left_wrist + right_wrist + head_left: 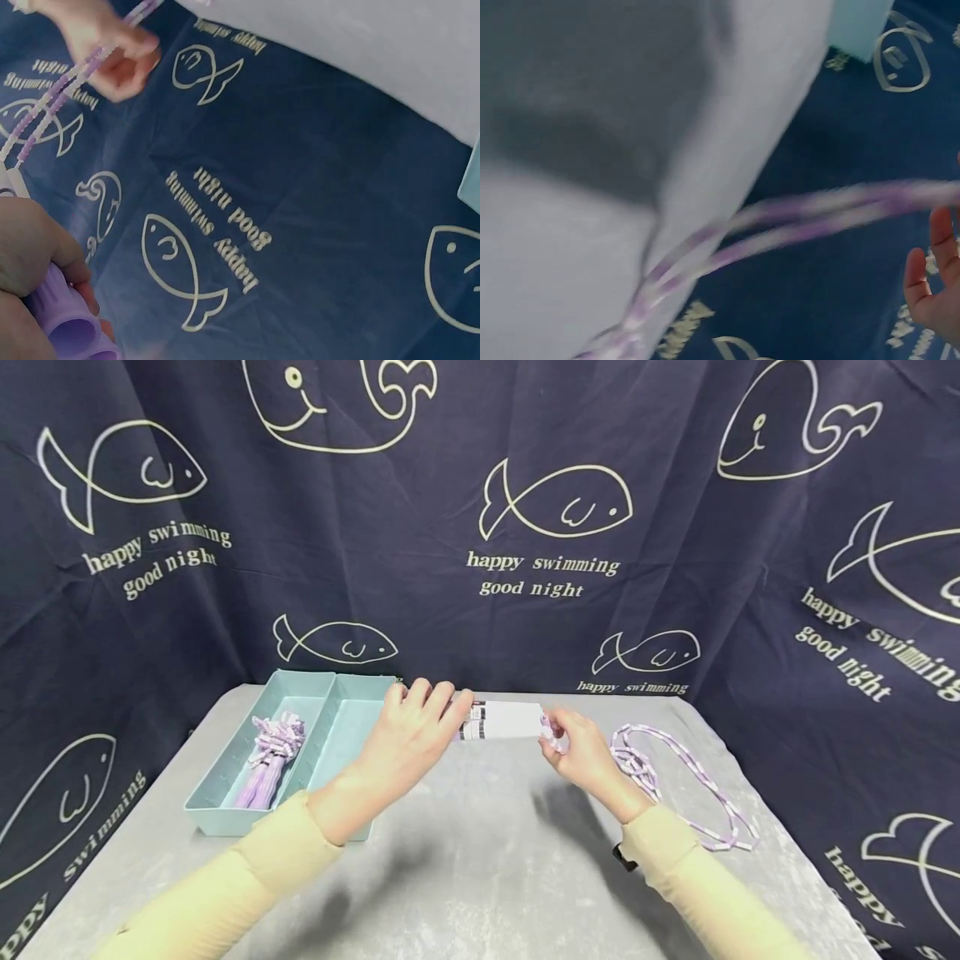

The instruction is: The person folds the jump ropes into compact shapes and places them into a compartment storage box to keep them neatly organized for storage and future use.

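My left hand [408,718] grips the ridged purple handles [54,300] of a purple-and-white beaded jump rope [552,735], their hollow ends showing in the left wrist view. Two strands run from there to my right hand [588,747], whose fingers curl round the beads. Between the hands, the head view shows a flat white patch [513,720] with dark bars at its left. A long loop of beaded rope [712,789] lies on the table beyond my right wrist. The right wrist view has two blurred strands [780,225] slanting past the right hand's fingertips.
A teal tray [326,718] with two compartments stands at the left. Its left compartment holds a bundled purple jump rope [262,781], handles towards me. The grey table [480,860] ends at a dark blue curtain [420,543] printed with fish. A dark band shows by my right cuff.
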{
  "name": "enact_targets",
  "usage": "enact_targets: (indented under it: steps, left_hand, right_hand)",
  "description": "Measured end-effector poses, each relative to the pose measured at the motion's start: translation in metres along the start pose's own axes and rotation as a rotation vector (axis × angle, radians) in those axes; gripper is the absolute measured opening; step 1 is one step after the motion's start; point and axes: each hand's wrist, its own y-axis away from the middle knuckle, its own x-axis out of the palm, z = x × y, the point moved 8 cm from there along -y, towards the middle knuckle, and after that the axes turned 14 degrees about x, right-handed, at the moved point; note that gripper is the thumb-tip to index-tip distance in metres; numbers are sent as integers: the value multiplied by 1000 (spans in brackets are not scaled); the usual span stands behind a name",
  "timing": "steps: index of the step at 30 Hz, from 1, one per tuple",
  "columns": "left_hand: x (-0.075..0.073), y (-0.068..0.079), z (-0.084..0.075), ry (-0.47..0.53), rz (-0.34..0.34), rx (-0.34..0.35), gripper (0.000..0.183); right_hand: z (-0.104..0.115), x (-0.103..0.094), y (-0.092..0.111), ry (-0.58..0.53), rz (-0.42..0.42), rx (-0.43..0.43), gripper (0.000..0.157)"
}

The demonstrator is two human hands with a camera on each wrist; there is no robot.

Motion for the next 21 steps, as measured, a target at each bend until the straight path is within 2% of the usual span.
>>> enact_targets:
  steps: [5,11,21]
  left_hand:
    - [-13,0,16,57,-49,-29,26]
    - [-23,5,35,75,-98,-68,24]
    - [-17,18,51,83,-36,-104,23]
  right_hand:
    - [-33,10,6,-1,28,50,26]
    - [-70,18,15,91,76,111,30]
    - [-111,19,22,204,177,240,31]
